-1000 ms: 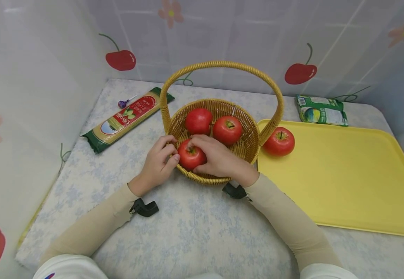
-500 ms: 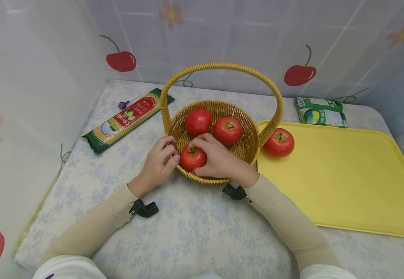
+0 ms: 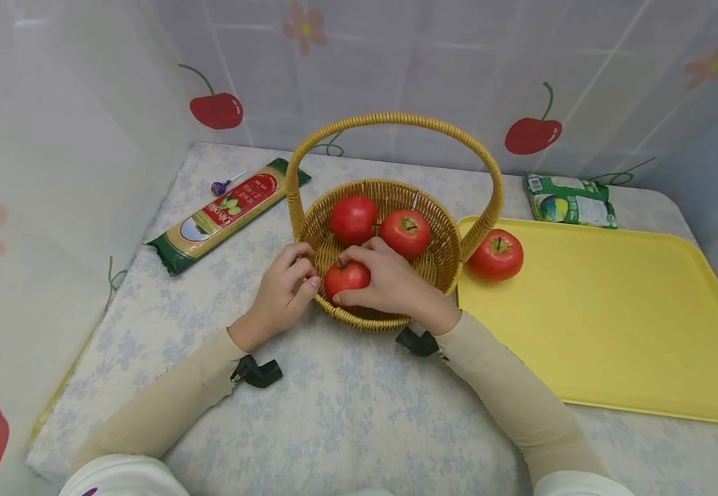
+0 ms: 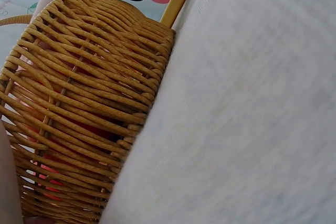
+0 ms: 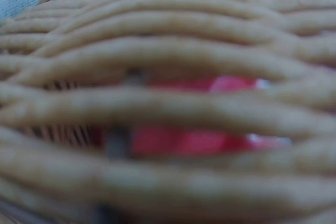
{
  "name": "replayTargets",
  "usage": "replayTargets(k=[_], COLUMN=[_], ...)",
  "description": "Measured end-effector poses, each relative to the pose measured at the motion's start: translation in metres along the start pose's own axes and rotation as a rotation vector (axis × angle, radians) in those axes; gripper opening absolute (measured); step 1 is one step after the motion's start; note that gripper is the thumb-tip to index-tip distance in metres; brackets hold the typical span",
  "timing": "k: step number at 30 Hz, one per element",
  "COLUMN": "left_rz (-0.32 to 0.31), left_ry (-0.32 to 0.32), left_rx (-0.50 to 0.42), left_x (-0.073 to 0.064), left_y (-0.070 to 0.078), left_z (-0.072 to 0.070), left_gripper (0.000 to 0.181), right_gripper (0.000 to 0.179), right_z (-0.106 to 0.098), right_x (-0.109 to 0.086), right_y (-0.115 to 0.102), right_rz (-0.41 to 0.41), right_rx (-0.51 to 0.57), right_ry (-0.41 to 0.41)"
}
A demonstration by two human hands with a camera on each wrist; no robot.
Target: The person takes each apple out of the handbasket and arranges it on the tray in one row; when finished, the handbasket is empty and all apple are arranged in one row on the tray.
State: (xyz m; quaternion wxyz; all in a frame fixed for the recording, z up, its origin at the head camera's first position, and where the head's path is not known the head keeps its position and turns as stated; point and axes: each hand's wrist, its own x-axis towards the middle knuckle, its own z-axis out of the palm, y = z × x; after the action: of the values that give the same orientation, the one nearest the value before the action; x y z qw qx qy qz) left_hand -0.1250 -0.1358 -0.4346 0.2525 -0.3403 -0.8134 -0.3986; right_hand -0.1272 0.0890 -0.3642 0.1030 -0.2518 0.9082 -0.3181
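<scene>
A yellow wicker basket (image 3: 359, 321) with a tall arched handle stands on the cloth-covered table. Inside, my right hand (image 3: 390, 281) holds a red apple (image 3: 346, 275) near the front-left rim, thumb in front and fingers over its top. My left hand (image 3: 283, 286) grips the left rim, its fingers curled over the edge. Behind the held apple lie a second apple (image 3: 353, 219) and a third apple (image 3: 405, 233). The left wrist view has the basket's woven side (image 4: 89, 93) with red behind it. Blurred wicker strands (image 5: 157, 56) fill the right wrist view.
To the right lies a yellow tray (image 3: 607, 317), with another apple (image 3: 496, 255) at its back-left corner. A green packet (image 3: 571, 200) is behind the tray. A long pasta packet (image 3: 229, 215) and a purple lollipop (image 3: 219, 187) lie left of the basket.
The apple in my right hand has shifted slightly to the right inside the basket, and its stem has tilted. My left hand has stayed on the rim.
</scene>
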Motion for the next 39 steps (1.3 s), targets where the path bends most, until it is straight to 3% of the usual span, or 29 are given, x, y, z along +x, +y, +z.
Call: replayTargets(k=[10, 17, 39], left_rz=[-0.015, -0.016, -0.007], left_ry=[-0.010, -0.014, -0.012], left_rx=[-0.004, 0.003, 0.004], left_x=[-0.0047, -0.0082, -0.0006], left_y=[0.0027, 0.0026, 0.0014], left_z=[0.0008, 0.0015, -0.0002], left_gripper=[0.049, 0.053, 0.053], right_gripper=[0.050, 0.052, 0.052], right_z=[0.0026, 0.0051, 0.0004], right_x=[-0.0009, -0.0025, 0.0014], right_y=[0.0020, 0.0021, 0.0027], right_rz=[0.000, 0.004, -0.013], right_rx=[0.079, 0.072, 0.065], right_ry=[-0.102, -0.112, -0.091])
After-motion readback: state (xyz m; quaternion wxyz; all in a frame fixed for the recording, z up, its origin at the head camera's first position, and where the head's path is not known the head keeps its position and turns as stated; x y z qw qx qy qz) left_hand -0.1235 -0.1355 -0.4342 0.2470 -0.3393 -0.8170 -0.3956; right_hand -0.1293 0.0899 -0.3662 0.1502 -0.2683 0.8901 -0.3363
